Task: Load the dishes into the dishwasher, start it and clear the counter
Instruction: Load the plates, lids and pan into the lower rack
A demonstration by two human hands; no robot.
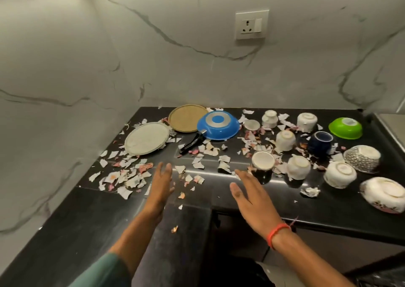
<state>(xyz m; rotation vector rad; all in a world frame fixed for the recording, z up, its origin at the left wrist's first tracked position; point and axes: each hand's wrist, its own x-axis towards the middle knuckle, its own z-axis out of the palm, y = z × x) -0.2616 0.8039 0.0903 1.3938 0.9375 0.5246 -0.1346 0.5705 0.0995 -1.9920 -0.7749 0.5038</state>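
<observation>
Hovering flat, left hand (161, 185), right hand (248, 196), paper scraps (129, 177) just beyond both

Two plates (146, 138), one blue pan (218, 125), eleven upturned cups and bowls (285, 140), many paper scraps (122, 177)

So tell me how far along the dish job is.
Nothing looks done: the pan, plates, cups and bowls sit upside down on the counter among paper scraps. Left hand and right hand hover open, empty. Loading, starting and clearing remain.
</observation>
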